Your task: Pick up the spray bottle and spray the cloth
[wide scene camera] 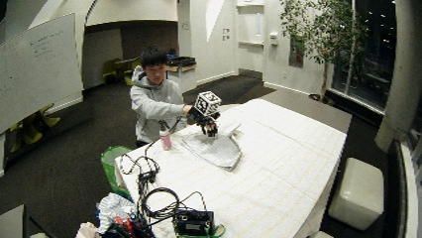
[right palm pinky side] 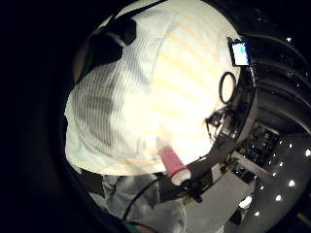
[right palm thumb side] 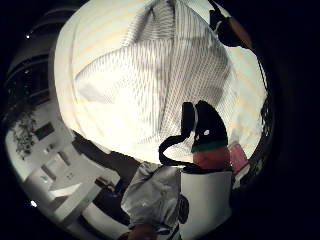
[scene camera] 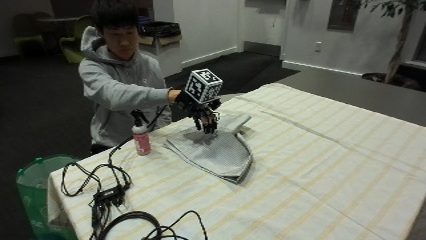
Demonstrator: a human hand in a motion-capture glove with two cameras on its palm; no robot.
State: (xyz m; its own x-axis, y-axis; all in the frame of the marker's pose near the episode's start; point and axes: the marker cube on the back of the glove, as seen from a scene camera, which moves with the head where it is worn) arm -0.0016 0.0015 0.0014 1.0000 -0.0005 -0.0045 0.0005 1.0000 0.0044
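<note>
Person sits at the near-left edge of the bench (scene camera: 319, 165), which has a striped tablecloth over it. Right hand (scene camera: 205, 117), in a black glove, hangs over the cloth (scene camera: 216, 150) with fingers pointing down, relaxed and a bit spread, holding nothing; fingertips look just above or barely on the cloth's upper end, can't tell which. Cloth is grey, folded, lying flat in the middle of the left half of the bench, one corner flipped up toward the far side. Both palm views are mostly filled with cloth (right palm thumb side: 150, 85), so the palm faces down close over it. Spray bottle (scene camera: 140, 137), pink body with a dark trigger head, stands upright near the bench edge closest to the person, just beside the cloth but not touching it, and apart from the hand. In the little finger side palm view the bottle (right palm pinky side: 171, 165) shows by the bench edge, untouched. Bottle is probably parked there within easy reach of the gloved hand; cloth is laid flat, likely to give a broad target. Judgement: pickup not started, hand needs to shift toward the person's side and wrap the bottle body. Black cables (scene camera: 106, 192) are coiled at the near corner, away from the work.
</note>
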